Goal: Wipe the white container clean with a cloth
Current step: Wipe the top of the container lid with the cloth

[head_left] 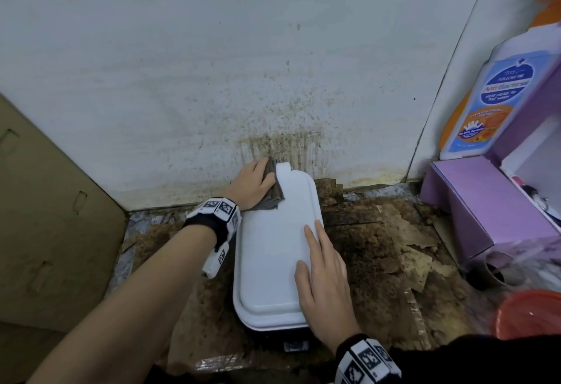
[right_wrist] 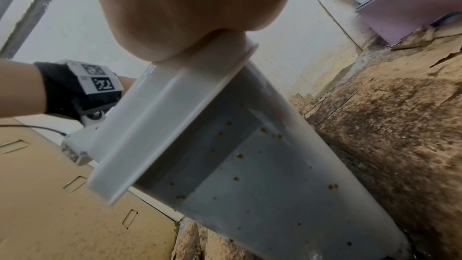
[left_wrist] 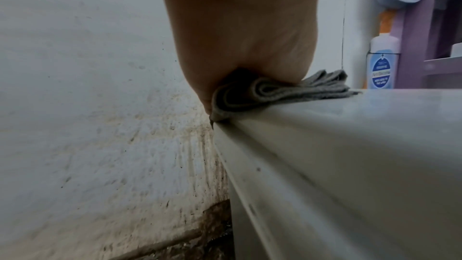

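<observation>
Container (head_left: 274, 250) runs lengthwise toward wall (head_left: 212, 50). Left hand (head_left: 253, 183) presses cloth (head_left: 277, 195) flat on far-left corner; right hand (head_left: 326, 286), fingers straight, steadies near-right edge.

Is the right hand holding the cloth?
No, the left hand presses the grey cloth on the white container; the right hand lies flat on it.
</observation>
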The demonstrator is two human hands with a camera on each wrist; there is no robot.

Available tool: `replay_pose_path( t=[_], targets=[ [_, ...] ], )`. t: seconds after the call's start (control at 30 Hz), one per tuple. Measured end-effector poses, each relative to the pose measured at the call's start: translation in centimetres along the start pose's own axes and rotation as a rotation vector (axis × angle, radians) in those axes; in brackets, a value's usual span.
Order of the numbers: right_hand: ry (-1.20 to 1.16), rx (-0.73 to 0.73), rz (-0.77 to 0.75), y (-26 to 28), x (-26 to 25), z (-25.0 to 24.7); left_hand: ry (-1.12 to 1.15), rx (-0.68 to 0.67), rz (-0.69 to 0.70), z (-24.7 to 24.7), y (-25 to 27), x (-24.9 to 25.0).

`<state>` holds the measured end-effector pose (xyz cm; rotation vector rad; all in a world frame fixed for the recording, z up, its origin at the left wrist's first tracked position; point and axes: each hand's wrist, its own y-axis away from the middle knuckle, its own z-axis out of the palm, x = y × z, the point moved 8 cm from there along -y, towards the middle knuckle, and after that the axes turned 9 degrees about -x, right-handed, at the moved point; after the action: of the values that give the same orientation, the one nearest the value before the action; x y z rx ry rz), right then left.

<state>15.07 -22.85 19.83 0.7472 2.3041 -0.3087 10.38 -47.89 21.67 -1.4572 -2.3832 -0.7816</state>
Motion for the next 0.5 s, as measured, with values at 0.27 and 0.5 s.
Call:
replay_pose_path(
  t=[0.27,0.5],
  targets=[
    [0.007,0.004,0.001,0.1,-0.1,0.1,-0.003,0.035,0.006,0.2,0.4,-0.1],
    [-0.003,0.027,-0.013,0.3,-0.3,0.0,0.014,0.098,-0.007,1.9,4.4,0.2]
  ],
)
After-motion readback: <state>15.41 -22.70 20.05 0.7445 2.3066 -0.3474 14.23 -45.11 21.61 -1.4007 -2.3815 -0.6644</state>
